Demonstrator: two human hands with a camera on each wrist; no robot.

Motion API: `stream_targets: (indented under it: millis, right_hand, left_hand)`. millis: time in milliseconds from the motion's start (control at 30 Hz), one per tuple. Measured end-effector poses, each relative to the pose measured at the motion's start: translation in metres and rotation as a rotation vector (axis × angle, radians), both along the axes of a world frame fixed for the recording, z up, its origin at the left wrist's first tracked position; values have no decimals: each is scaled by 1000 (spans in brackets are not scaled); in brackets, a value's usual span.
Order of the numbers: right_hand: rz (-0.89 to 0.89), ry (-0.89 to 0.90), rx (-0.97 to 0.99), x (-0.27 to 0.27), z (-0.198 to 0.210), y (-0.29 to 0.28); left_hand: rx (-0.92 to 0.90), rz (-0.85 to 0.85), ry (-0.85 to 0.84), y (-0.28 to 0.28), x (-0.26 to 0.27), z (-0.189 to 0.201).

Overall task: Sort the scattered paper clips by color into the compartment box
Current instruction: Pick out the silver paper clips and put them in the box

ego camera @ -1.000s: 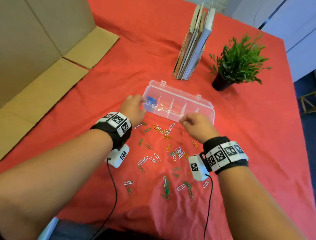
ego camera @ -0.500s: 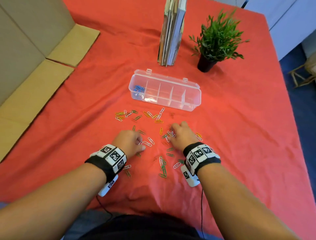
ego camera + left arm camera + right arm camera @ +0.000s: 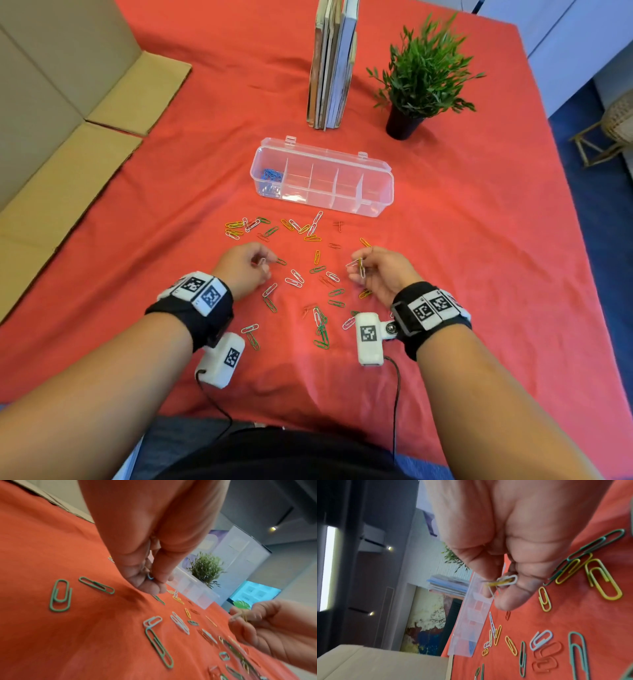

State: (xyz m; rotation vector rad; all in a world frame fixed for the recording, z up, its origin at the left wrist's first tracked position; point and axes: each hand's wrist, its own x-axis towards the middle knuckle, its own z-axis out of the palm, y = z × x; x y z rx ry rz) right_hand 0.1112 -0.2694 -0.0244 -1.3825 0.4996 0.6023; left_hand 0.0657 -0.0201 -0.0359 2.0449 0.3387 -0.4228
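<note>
A clear compartment box [image 3: 375,205] stands open on the red cloth, with blue clips [image 3: 270,176] in its leftmost compartment. Scattered paper clips [image 3: 317,270], green, yellow, white and red, lie between the box and me. My left hand [image 3: 265,265] sits low on the cloth left of the pile and pinches a pale clip [image 3: 150,577] between thumb and fingertips. My right hand [image 3: 358,267] hovers at the pile's right side, raised off the cloth. It pinches a white and a yellow clip [image 3: 505,580] together. The box [image 3: 471,622] lies beyond both hands.
Upright books [image 3: 334,61] and a potted plant [image 3: 421,78] stand behind the box. Flattened cardboard [image 3: 51,154] covers the left side. The cloth's right edge [image 3: 582,240] drops to a blue floor. Wrist camera cables trail toward my lap.
Both hands have drawn back from the box to the scattered clips. The right hand has since lifted off the cloth with a white and a yellow clip; the left now pinches a clip.
</note>
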Motion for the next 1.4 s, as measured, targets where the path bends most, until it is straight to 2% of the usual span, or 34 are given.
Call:
stream_targets:
  millis: [67,133,200,267,400,533,667,767,833,933,1033,1100,1133,1200,1233,1300,1333,1400]
  right_hand:
    - [-25,41,66,0,2,-5]
    - [19,32,43,-1,-1,-6]
    - [89,-34,-42,1,-5,-4]
    - [113,-88,-169,3,-10,-3]
    - [81,-297,-577,9,-15,-11]
    - [282,-392,-885,4,-15,-11]
    - [547,-510,-1041,3,-21,5]
    - [712,-613,-1097,1,-32,20]
    - [774,-632,-1142,1,-36,26]
    - [699,-577,-1057,12,-29,33]
    - [442,-437,-709,27,-13,40]
    - [236,-283,-367,36,-3,45]
    - [131,-202,-194,40,3,49]
    - [-22,-99,23,48,14,55]
    - [-66,-77,50,52,15,57]
    - [-79,-70,-21,62,10,59]
    - [-23,-108,-151,68,4,60]
    - [211,-257,-536,78,-6,62]
  left_hand:
    - [-76,77,34,4,3,1]
    - [-111,110,63,5,5,0]
    - [-15,53,53,3,4,-2]
    - [128,-43,12,1,-1,-6]
    - [379,-188,-53,-7,-12,-13]
    - [470,-281,-91,-12,-15,-15]
    - [433,-306,-95,-13,-16,-12]
    - [334,-210,-44,-8,-9,-8]
    - [201,-104,43,-2,1,-8]
    - [-182,177,166,8,15,-2]
    - [-382,358,184,20,27,13]
    - [-367,422,174,31,36,16]
    - [-277,419,154,38,41,14]
    - [40,334,72,49,47,11]
    - [178,298,21,53,48,9]
    - [319,227,-51,55,50,7]
    - [369,174,-79,54,53,6]
    - [462,54,-106,51,60,2]
